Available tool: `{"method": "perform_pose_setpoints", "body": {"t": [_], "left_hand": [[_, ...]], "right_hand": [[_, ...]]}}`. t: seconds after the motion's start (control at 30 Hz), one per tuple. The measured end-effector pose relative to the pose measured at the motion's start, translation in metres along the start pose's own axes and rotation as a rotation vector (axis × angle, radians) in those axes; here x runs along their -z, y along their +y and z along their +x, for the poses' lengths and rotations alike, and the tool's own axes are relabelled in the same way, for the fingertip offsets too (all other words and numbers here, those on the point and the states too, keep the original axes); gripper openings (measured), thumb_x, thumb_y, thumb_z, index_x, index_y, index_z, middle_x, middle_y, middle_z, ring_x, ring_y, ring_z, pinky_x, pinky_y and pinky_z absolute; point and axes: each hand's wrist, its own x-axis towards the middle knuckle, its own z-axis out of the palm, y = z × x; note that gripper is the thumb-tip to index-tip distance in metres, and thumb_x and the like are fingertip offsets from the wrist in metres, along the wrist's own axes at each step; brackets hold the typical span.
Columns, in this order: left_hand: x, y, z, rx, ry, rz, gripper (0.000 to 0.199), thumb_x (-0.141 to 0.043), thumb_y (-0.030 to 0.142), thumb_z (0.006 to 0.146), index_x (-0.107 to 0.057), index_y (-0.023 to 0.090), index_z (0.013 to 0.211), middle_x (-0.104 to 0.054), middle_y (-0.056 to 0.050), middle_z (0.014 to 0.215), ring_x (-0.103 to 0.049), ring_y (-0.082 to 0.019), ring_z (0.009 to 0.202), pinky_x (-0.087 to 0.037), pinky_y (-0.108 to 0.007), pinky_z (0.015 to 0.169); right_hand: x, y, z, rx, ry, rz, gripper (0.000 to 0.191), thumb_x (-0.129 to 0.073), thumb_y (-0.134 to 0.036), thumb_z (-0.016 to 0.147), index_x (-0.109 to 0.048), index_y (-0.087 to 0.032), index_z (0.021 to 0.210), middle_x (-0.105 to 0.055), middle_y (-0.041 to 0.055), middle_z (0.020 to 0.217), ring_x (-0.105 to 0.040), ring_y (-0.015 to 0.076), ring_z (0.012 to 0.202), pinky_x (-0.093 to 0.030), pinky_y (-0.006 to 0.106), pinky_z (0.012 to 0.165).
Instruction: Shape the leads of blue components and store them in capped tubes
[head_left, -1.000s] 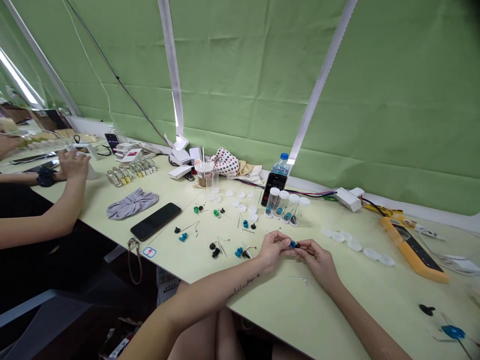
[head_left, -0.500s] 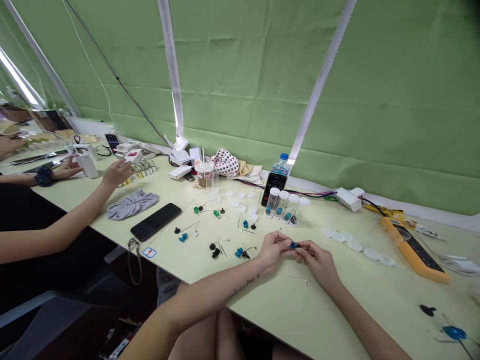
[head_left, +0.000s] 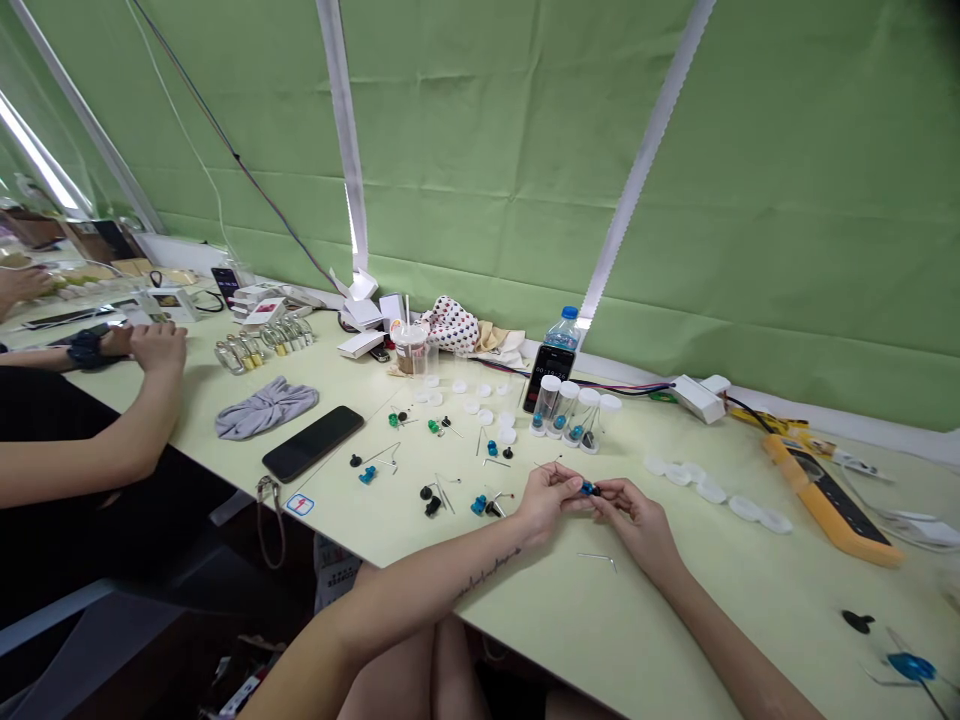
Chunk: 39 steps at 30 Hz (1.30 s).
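Electronics workshop — long shared bench (head_left: 570, 600), yellow multimeter (head_left: 829, 510), coloured wires (head_left: 630, 387), small parts (head_left: 589, 489)

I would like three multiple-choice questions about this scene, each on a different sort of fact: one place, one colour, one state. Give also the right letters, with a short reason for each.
1. What stands directly in front of the water bottle?
A. The grey cloth
B. A phone showing a timer
C. The white box

2. What colour is the casing of the digital multimeter?
A. Yellow
B. Blue
C. Green

3. What are the person's left hand and right hand doing?
A. Both lie flat on the table
B. The left hand grips the water bottle
C. Both pinch a small blue-and-black part

Answers:
1. B: the phone's lit display sits just before the bottle.
2. A: yellow casing surrounds the dark display.
3. C: the fingertips of both hands meet on the part.
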Motion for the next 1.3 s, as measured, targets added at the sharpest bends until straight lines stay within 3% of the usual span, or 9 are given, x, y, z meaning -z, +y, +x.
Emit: {"method": "perform_pose_setpoints", "body": {"t": [0.7,1.03,1.3], "left_hand": [[0.0,0.0007,-0.0014,-0.002,-0.042,0.025,0.04,-0.077,0.036,0.059,-0.053,0.009,0.077,-0.065,-0.01,0.079,-0.065,-0.018,0.068,-0.053,-0.036,0.073],[0.0,-0.0001,-0.0013,0.004,-0.04,0.019,0.04,-0.077,0.035,0.059,-0.053,0.009,0.077,-0.065,-0.01,0.078,-0.065,-0.019,0.069,-0.052,-0.038,0.075],[-0.0004,0.0,0.0,-0.011,0.001,0.017,0.039,-0.078,0.034,0.058,-0.054,0.01,0.076,-0.064,-0.009,0.078,-0.063,-0.017,0.068,-0.052,-0.036,0.073]], "right_hand": [[-0.0006,0.001,-0.0015,-0.034,0.002,0.06,0.032,-0.054,-0.049,0.081,-0.053,-0.019,0.092,-0.064,0.0017,0.062,-0.06,0.0166,0.054,-0.05,0.03,0.055],[-0.0001,-0.0004,-0.0002,-0.031,-0.007,0.015,0.029,-0.052,-0.047,0.083,-0.054,-0.02,0.091,-0.064,0.0017,0.066,-0.061,0.0165,0.056,-0.051,0.03,0.057],[-0.0006,-0.0026,-0.0013,0.014,0.02,0.001,0.035,-0.06,-0.048,0.076,-0.051,-0.021,0.096,-0.065,0.0045,0.081,-0.064,0.018,0.065,-0.054,0.031,0.059]]}}
